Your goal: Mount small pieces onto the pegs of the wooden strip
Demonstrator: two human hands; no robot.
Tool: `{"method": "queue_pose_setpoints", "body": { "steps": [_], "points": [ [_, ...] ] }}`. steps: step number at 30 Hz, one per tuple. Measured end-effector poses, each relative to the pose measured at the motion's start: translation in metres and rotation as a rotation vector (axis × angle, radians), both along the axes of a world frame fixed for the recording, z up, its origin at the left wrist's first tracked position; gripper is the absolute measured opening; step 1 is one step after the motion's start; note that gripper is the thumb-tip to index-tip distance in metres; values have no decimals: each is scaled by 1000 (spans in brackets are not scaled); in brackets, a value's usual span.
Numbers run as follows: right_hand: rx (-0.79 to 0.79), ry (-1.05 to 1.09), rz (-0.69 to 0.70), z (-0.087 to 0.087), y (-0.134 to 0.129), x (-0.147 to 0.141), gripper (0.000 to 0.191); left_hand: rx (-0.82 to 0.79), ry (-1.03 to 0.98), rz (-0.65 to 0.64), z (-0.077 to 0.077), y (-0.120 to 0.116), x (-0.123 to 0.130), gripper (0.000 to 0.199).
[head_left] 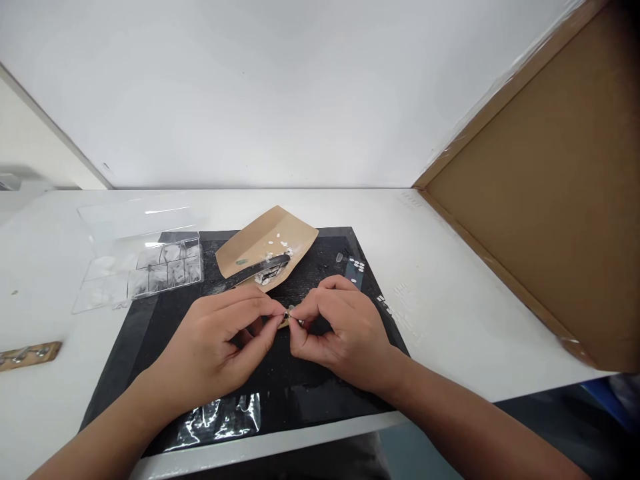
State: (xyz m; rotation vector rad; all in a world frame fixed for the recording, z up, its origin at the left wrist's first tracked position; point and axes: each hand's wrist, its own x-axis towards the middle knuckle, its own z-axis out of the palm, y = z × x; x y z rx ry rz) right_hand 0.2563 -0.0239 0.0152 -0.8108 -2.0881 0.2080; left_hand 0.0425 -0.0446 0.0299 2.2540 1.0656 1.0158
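Observation:
My left hand [227, 337] and my right hand [345, 333] meet fingertip to fingertip over the black mat [280, 373]. The thumb and forefinger of each are pinched together. Between them shows a tiny dark and shiny piece [287, 315], too small to name and mostly covered by the fingers. Just under the fingertips a bit of tan material peeks out. Behind the hands, a dark nail file [253, 268] lies slanting across an open brown paper tray [295, 233], which holds white scraps and dust.
At left stands a clear compartment box [165, 270] with its lid up, holding bagged clear pieces. A wooden strip with metal bits [30, 355] lies far left. A dark card [355, 267] bears white tabs. A cardboard panel [540, 187] rises at right.

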Motion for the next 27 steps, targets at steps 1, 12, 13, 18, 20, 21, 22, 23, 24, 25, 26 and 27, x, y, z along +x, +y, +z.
{"method": "queue_pose_setpoints", "body": {
  "steps": [1,12,13,18,20,21,22,23,24,25,26,27],
  "points": [
    [1,-3,-1,0,0,0,15,6,12,2,0,0,0,17],
    [-21,-19,16,-2,0,1,15,-9,29,5,-3,0,2,11],
    [-27,-15,24,-2,0,1,15,-12,21,12,-2,0,3,10],
    [-58,8,48,-2,-2,-1,13,-17,-28,42,-1,0,9,11],
    [-76,24,49,0,-2,-1,13,-24,-45,49,-1,1,10,11],
    [-93,35,50,0,-3,-1,13,-34,-51,48,0,1,10,11],
    [-116,45,51,1,-3,-1,13,-49,-58,44,0,1,9,11],
    [-142,56,53,2,-3,-1,13,-66,-65,40,0,0,9,10],
    [-166,64,51,2,-3,-1,13,-83,-74,35,1,0,9,10],
    [-184,70,49,2,-3,-1,13,-99,-82,31,1,0,8,9],
    [-195,75,46,3,-3,0,13,-113,-89,28,1,0,8,9],
    [-198,79,40,3,-3,0,13,-126,-93,29,1,0,7,8]
  ]
}}
